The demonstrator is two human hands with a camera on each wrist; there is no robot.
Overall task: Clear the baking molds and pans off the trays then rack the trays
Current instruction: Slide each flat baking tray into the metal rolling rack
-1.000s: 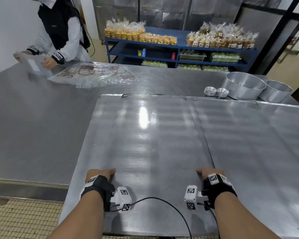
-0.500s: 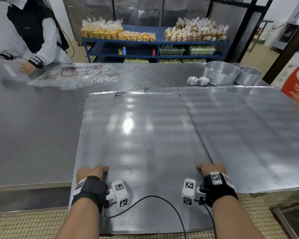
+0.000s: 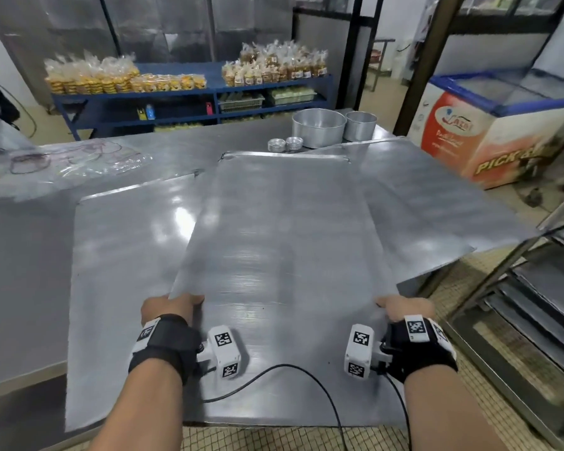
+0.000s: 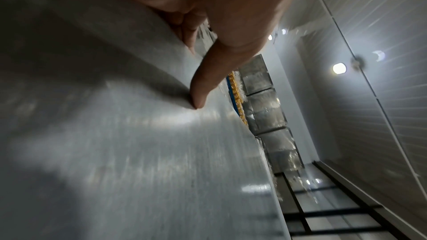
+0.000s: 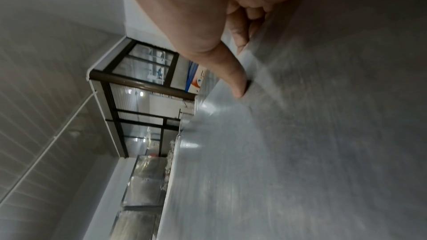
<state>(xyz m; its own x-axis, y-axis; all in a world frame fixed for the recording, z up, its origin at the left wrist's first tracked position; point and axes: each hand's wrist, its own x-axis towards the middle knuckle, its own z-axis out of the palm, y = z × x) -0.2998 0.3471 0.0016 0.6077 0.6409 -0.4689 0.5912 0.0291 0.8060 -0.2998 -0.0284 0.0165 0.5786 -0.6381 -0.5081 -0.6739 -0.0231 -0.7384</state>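
I hold a large flat metal tray (image 3: 284,242) by its two long edges, lifted off the table and swung to the right. My left hand (image 3: 168,307) grips the left edge, thumb on top (image 4: 198,96) and fingers curled beneath. My right hand (image 3: 404,309) grips the right edge the same way, thumb on top (image 5: 238,83). A second tray (image 3: 121,255) lies flat on the table at the left, and a third tray (image 3: 430,203) lies at the right, partly under the one I hold. Two round metal pans (image 3: 318,126) and small foil molds (image 3: 285,144) stand on the table behind.
A metal rack (image 3: 541,288) with slide rails and shelves stands at the right. A chest freezer (image 3: 502,125) sits behind it. Blue shelves (image 3: 189,92) with bagged goods line the back wall. Clear plastic bags (image 3: 79,161) lie on the table at the far left.
The tray has come up off the table and turned right with both hands still on its edges. My view has swung right, bringing the rack and freezer into sight.
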